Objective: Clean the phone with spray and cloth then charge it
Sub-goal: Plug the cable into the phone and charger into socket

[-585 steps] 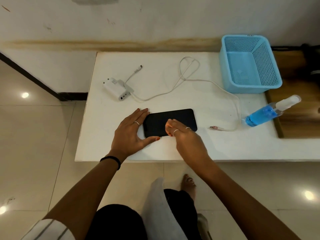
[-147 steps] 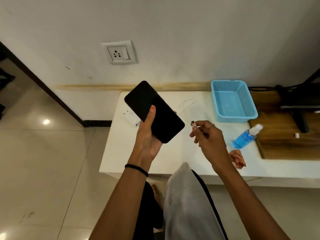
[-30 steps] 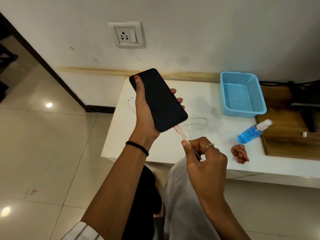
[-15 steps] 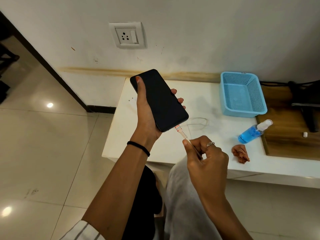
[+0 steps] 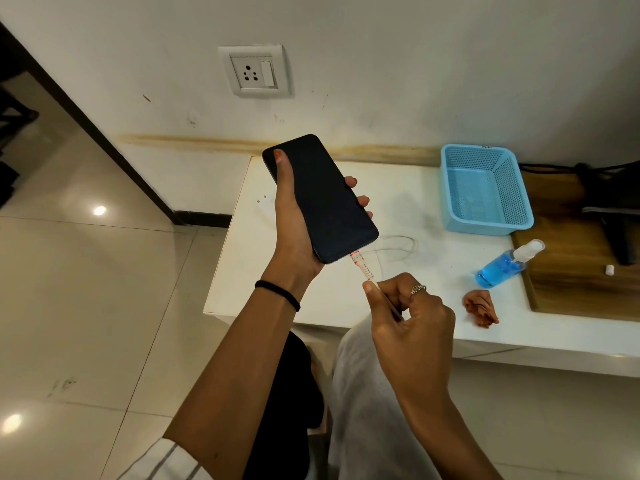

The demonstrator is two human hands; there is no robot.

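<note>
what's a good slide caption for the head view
Left hand holds the dark phone above the white table while the right hand grips the plugged-in charging cable.

A white plastered wall (image 5: 381, 64) fills the top of the view, scuffed in places, with a yellowish stain band (image 5: 277, 143) running along it just above the surface's far edge. A white socket plate (image 5: 255, 71) with three round holes and a rocker switch is set in the wall above the surface's far left corner. The surface (image 5: 346, 306) is a low white slab; at its right edge a brown wood-grain board (image 5: 571, 271) adjoins it. The floor (image 5: 86, 306) is glossy beige tile with thin grout lines, showing bright spots of reflected ceiling light. A dark skirting strip (image 5: 104, 143) runs diagonally along the wall's foot at left.
</note>
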